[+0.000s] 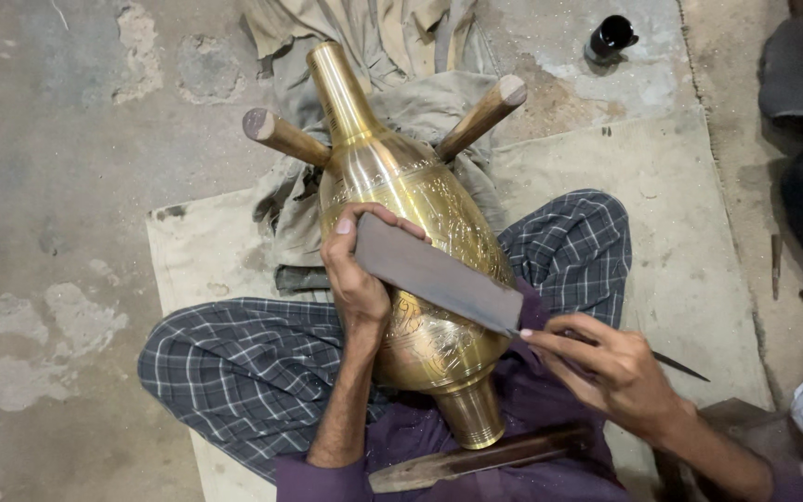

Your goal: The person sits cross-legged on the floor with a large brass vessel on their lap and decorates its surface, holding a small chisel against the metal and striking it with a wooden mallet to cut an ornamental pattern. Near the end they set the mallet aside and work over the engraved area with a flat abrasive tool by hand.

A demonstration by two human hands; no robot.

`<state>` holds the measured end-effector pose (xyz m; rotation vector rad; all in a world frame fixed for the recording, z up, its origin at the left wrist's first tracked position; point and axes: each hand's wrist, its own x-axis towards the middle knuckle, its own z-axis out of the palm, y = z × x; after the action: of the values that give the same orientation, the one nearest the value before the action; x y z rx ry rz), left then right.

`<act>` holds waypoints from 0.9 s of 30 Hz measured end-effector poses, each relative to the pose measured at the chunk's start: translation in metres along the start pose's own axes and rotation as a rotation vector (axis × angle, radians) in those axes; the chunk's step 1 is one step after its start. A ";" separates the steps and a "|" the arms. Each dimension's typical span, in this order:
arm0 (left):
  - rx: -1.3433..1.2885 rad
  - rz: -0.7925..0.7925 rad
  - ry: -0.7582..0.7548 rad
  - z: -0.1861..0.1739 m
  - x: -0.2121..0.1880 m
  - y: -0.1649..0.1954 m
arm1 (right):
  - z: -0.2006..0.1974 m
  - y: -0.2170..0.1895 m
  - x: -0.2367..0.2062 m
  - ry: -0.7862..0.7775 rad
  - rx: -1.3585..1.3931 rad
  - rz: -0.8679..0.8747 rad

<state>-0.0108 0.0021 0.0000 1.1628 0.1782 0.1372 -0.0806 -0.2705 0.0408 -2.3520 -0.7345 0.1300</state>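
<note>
My left hand (357, 279) clamps the upper end of a dark flat blade (439, 276) against the brass vase (420, 251), which lies across my lap, neck propped between two wooden pegs (283, 137). My right hand (611, 367) pinches the blade's lower tang. I judge the vase heavy, rigid and slick; the belly and foot offer the surest grip.

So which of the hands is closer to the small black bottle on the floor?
The left hand. It rests on the brass vase, below and left of the black bottle; the right hand sits lower, farther from it.
</note>
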 end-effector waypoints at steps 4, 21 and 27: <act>0.018 0.002 0.003 0.000 0.001 -0.001 | 0.007 0.005 0.010 0.005 -0.009 -0.023; -0.042 0.000 -0.003 0.001 0.003 0.000 | 0.009 0.010 0.021 0.021 -0.006 -0.057; 0.032 0.027 -0.011 0.001 0.002 0.000 | -0.002 0.001 0.003 0.024 -0.018 0.035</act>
<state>-0.0081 0.0018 0.0005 1.1981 0.1556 0.1521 -0.0775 -0.2708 0.0426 -2.3803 -0.6855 0.1113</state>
